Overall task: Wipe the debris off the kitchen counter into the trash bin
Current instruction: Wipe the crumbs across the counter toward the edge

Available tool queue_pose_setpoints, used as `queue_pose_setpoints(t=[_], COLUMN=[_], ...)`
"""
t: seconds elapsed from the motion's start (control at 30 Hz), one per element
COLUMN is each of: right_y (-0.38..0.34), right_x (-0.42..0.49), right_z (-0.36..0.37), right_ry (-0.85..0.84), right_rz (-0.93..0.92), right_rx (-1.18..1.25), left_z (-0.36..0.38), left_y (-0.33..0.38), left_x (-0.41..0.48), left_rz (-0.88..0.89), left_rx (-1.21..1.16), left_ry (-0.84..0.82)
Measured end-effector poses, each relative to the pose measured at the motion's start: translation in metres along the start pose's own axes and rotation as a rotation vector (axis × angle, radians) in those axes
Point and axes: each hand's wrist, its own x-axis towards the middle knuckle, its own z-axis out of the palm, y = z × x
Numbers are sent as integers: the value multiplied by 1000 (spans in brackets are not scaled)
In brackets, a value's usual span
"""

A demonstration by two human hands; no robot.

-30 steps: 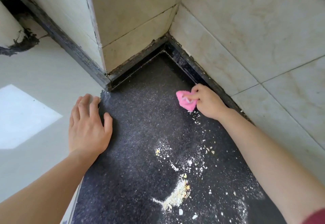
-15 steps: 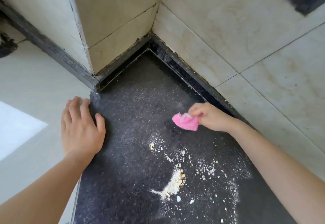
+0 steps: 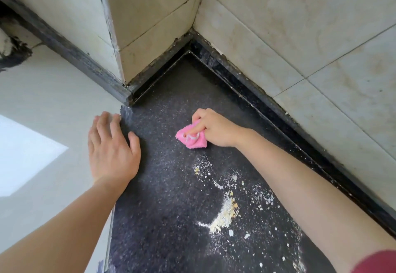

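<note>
A dark speckled kitchen counter (image 3: 162,197) runs from the tiled corner toward me. My right hand (image 3: 216,128) grips a small pink cloth (image 3: 191,137) and presses it on the counter, just beyond the debris. White powder and yellowish crumbs (image 3: 225,212) lie scattered in the middle, with a thicker curved heap nearer me. My left hand (image 3: 112,150) rests flat on the counter's left edge, fingers straight, holding nothing. No trash bin is in view.
Pale wall tiles (image 3: 300,37) enclose the counter at the back and right, with a black raised strip (image 3: 278,114) along the right side. Left of the counter edge, pale floor (image 3: 42,105) lies far below with a bright sunlit patch.
My right hand has carried the pink cloth from near the right wall strip leftward and toward me, closer to the debris. The left hand stays on the counter edge.
</note>
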Motion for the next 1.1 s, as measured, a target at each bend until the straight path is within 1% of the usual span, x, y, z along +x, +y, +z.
queue_pose_setpoints(t=[0.1, 0.23, 0.3, 0.37, 0.4, 0.47, 0.57, 0.67, 0.77, 0.87, 0.9, 0.97, 1.03, 1.1], right_y=[0, 7, 13, 14, 11, 0, -21, -37, -37, -30, -25, -13, -1, 3], right_x=[-56, -136, -160, -169, -167, -149, -104, -75, -88, -132, -148, -181, -208, -221], right_z=[29, 61, 67, 63, 57, 45, 40, 55, 82, 110, 120, 135, 142, 129], right_ry=[-113, -311, -401, -387, -339, -200, -15, 51, -1, -107, -148, -219, -292, -331], right_rz=[22, 105, 166, 241, 259, 223, 124, 66, 32, 14, 34, 108, 125, 111], right_rx=[-12, -96, -105, 7, 81, 183, 172, 123, 52, 1, -3, -22, -57, 25], left_z=[0, -2, -1, 0, 1, 2, 2, -2, -6, -8, -7, -2, 6, 18], left_y=[0, 0, -1, -1, -1, -2, -4, -6, -10, -5, -2, 7, 19, 32], left_x=[0, -3, -2, -3, -3, -2, -3, -4, -1, -14, -23, -48, -73, -93], left_rz=[8, 32, 38, 54, 62, 64, 69, 81, 93, 96, 104, 171, 280, 376], left_rx=[-1, -3, -2, -6, -12, -20, -18, -20, -50, -89, -95, -89, -68, -52], left_ry=[0, 4, 5, 13, 21, 25, 7, -31, -76, -106, -104, -98, -127, -171])
